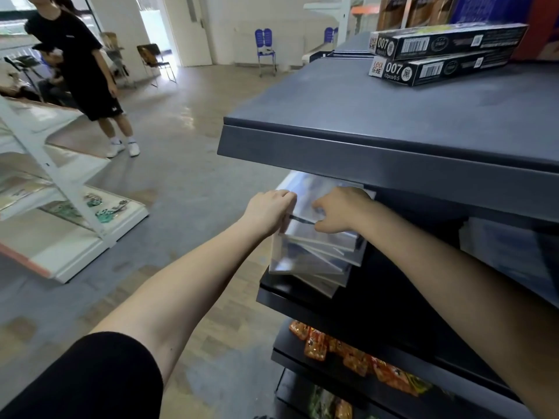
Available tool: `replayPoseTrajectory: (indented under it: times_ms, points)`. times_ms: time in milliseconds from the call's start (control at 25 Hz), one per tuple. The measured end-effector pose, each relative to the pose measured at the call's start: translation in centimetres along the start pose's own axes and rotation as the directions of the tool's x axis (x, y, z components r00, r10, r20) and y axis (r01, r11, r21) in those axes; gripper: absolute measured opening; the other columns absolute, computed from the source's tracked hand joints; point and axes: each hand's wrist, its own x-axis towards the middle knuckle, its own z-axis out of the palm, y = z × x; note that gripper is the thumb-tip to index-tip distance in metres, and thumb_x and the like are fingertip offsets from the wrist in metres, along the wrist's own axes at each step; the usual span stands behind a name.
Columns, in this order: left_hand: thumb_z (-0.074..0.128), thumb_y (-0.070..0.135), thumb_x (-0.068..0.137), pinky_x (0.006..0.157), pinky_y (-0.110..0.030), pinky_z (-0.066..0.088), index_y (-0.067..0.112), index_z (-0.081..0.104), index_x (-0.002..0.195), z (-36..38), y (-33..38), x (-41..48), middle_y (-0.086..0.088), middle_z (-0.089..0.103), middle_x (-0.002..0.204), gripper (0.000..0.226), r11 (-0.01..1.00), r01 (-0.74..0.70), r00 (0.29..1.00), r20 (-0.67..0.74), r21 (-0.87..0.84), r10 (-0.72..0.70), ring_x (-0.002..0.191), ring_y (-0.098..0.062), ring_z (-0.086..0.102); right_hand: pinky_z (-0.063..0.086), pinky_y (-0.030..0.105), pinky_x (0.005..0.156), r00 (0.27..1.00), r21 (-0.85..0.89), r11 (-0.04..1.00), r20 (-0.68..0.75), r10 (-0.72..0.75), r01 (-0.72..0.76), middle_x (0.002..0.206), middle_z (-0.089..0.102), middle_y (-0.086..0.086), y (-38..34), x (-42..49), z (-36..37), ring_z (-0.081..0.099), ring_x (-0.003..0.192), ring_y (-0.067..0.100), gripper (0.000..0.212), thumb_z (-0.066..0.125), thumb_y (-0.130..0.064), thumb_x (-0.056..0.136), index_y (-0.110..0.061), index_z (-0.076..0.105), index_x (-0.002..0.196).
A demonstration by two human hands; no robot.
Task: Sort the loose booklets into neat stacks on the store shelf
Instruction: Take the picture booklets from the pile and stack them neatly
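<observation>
Booklets [314, 261]: skewed stack, laid under top shelf [393, 164], at its L end.
L hand [269, 211]: stack's L edge gripped.
R hand [340, 211]: top booklet pinched, just under shelf lip.

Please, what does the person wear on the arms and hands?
The left arm has a black sleeve that ends above the elbow. The right arm shows no sleeve in view. The left hand and right hand are bare: no gloves, watch or rings visible.
</observation>
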Motion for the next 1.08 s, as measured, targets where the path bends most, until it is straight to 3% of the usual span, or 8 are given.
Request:
replayPoseTrajectory:
  times_ms: [80,160,360,480,600,760,920,1080]
  points:
    - [0.048,0.000,0.079,0.058,-0.030,0.025,0.016,0.052,0.091,-0.3,0.0,0.7,-0.004,0.058,0.087,0.020,1.000,0.005,1.000,0.004,0.015,-0.005,0.088,-0.033,0.057,0.045,0.029,0.070,1.000,0.166,0.986,-0.027,0.015,-0.011,0.113,0.064,0.008,0.5,0.0,-0.2,0.057,0.094,0.028,0.036,0.050,-0.037,0.085,-0.015,0.063,0.110]
    - [0.040,-0.008,0.076,0.067,-0.031,0.031,0.011,0.057,0.102,-0.5,-0.4,1.5,-0.010,0.065,0.100,0.036,0.999,0.016,0.999,-0.034,-0.041,-0.017,0.094,-0.033,0.056,0.041,0.032,0.091,0.997,0.366,0.929,-0.030,0.068,-0.053,0.129,0.057,0.009,1.5,-0.2,0.0,0.052,0.116,0.030,0.038,0.045,-0.029,0.094,-0.009,0.056,0.124]
    - [0.038,-0.022,0.060,0.074,-0.033,0.042,0.004,0.065,0.086,-0.1,-2.2,3.0,-0.014,0.067,0.094,0.045,0.960,-0.102,0.990,-0.125,-0.262,0.071,0.092,-0.033,0.059,0.036,0.042,0.101,0.973,0.306,0.929,-0.035,0.230,-0.209,0.143,0.041,0.008,3.8,-1.3,3.6,0.044,0.123,0.038,0.044,0.036,-0.042,0.098,-0.020,0.044,0.135]
    - [0.039,-0.022,0.051,0.068,-0.035,0.048,0.007,0.066,0.077,0.1,-2.5,3.7,-0.014,0.067,0.086,0.047,0.922,-0.216,0.971,-0.171,-0.320,0.168,0.084,-0.034,0.061,0.038,0.044,0.102,0.942,0.318,0.898,-0.044,0.333,-0.303,0.144,0.036,0.010,3.1,-2.1,4.1,0.044,0.119,0.041,0.048,0.036,-0.051,0.093,-0.028,0.042,0.135]
    - [0.055,-0.005,0.062,0.061,-0.029,0.037,0.013,0.071,0.075,-0.4,-2.2,3.4,-0.015,0.065,0.087,0.028,0.948,-0.272,0.943,-0.244,-0.167,0.227,0.083,-0.035,0.059,0.042,0.042,0.090,0.858,0.330,0.819,-0.050,0.512,-0.470,0.134,0.038,0.014,0.7,-3.9,5.1,0.047,0.111,0.041,0.051,0.035,-0.059,0.090,-0.033,0.043,0.133]
    - [0.052,0.010,0.088,0.096,-0.040,0.036,0.022,0.064,0.120,0.4,-1.4,3.0,-0.016,0.044,0.141,0.036,0.964,-0.260,0.965,-0.061,-0.051,0.256,0.125,-0.038,0.041,0.041,0.036,0.073,0.762,0.368,0.712,-0.015,0.647,-0.598,0.127,0.038,0.017,-2.4,-6.0,4.7,0.054,0.100,0.037,0.056,0.033,-0.062,0.090,-0.026,0.047,0.130]
    - [0.041,0.010,0.090,0.097,-0.030,0.042,0.016,0.065,0.120,0.1,1.2,1.1,-0.008,0.055,0.134,0.039,0.863,-0.246,0.962,-0.006,-0.442,0.272,0.119,-0.027,0.053,0.035,0.034,0.071,0.700,0.419,0.627,0.029,0.714,-0.657,0.127,0.035,0.019,-4.6,-7.1,4.6,0.051,0.101,0.037,0.058,0.033,-0.059,0.091,-0.019,0.042,0.133]
    - [0.036,0.065,0.077,0.095,-0.036,0.043,0.016,0.061,0.119,1.3,2.0,-1.5,-0.005,0.060,0.120,0.069,0.788,-0.521,0.845,-0.073,-0.328,0.529,0.114,-0.029,0.055,0.035,0.031,0.070,0.693,0.581,0.565,-0.002,0.721,-0.586,0.117,0.047,0.019,-6.0,-7.8,5.2,0.052,0.096,0.036,0.043,0.044,-0.044,0.092,-0.015,0.053,0.122]
